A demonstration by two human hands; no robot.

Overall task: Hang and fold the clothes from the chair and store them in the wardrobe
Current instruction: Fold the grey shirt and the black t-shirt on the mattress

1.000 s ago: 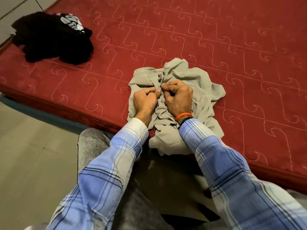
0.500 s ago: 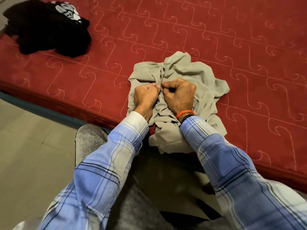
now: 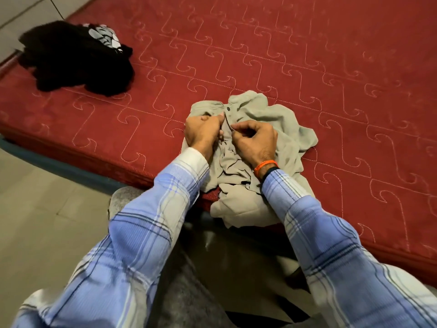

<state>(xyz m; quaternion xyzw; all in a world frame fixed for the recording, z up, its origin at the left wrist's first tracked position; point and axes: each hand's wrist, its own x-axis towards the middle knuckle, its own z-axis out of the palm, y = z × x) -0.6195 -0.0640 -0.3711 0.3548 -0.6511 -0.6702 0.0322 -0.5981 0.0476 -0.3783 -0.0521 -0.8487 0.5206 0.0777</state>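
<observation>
A red quilted mattress filled most of the view, its far and right parts cut off by the frame. Below it lay a pale tiled floor, also cut off at the left. On the mattress's left end sat a heap of black clothing with a black-and-white printed patch on top; what garments made it up could not be told. Well apart from it, at the near edge of the mattress, lay a crumpled beige shirt with a dark button showing near its collar; its lower part drooped over the mattress edge and much of it was bunched, so its outline was hard to read. The left hand and the right hand, in blue checked sleeves, were close together on the shirt's front, each with fingers curled and pinching the fabric just below the button. What lay between the fingertips was too small to make out. An orange band circled the right wrist.
</observation>
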